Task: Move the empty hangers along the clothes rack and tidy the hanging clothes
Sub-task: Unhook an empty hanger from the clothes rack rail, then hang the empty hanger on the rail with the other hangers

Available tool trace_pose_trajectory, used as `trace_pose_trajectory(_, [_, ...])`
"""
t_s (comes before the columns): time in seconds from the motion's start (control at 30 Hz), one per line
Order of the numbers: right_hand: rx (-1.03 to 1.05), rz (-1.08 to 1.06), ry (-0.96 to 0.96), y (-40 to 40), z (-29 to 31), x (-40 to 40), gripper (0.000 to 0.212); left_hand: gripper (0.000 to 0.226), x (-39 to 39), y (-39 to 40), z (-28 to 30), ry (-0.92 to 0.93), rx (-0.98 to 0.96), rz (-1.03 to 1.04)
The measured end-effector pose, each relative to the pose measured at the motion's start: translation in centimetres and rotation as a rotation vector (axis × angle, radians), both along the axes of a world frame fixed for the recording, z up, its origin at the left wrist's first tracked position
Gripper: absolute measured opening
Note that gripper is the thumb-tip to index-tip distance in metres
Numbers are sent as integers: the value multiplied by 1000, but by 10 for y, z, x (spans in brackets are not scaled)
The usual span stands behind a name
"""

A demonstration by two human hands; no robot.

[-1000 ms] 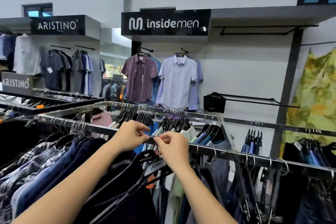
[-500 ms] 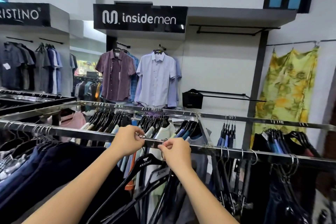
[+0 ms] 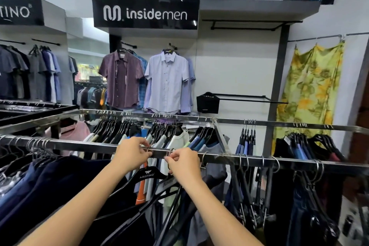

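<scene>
A chrome rail (image 3: 83,146) runs across the view at chest height. My left hand (image 3: 132,153) pinches the metal hook of a black empty hanger (image 3: 147,173) printed ARISTINO, right at the rail. My right hand (image 3: 183,161) grips the hook of a second black hanger (image 3: 169,182), a hand's width to the right. Below both hang more empty black hangers (image 3: 129,223), tilted. Dark navy clothes (image 3: 40,185) fill the rail's left part; dark garments on clip hangers (image 3: 249,195) hang to the right.
A parallel far rail (image 3: 259,123) holds packed shirts on black hangers. Display shirts, purple (image 3: 119,80) and light blue (image 3: 167,82), hang on the wall under an insidemen sign. A yellow floral cloth (image 3: 309,90) hangs at right. Another rack (image 3: 30,108) stands at left.
The view has swung to the right along the rail. Both hands stayed pinched on the hanger hooks and have slid slightly right, the gap between them widening a little.
</scene>
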State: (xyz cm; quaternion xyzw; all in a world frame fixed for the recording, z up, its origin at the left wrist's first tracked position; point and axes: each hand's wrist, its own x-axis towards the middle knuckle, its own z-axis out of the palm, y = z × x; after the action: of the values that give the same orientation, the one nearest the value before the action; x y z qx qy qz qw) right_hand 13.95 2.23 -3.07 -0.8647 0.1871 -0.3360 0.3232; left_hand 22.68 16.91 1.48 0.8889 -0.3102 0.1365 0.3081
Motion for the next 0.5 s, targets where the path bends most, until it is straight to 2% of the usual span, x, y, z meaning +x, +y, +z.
trace_pose_trajectory(0.13, [-71,-30,-2,-3,10,-16,29,26,7,-5,9,-159,72,28])
trace_pose_trajectory(0.23, [-97,-17,-25,-2,23,-34,35,29,29,-18,6,-288,18,12])
trace_pose_trajectory(0.4, [-184,-79,-72,-37,44,-77,30,44,67,-81,-17,-181,-111,-282])
trace_pose_trajectory(0.5, [-213,-141,-105,-69,54,-114,23,40,23,-129,-12,-196,-129,-400])
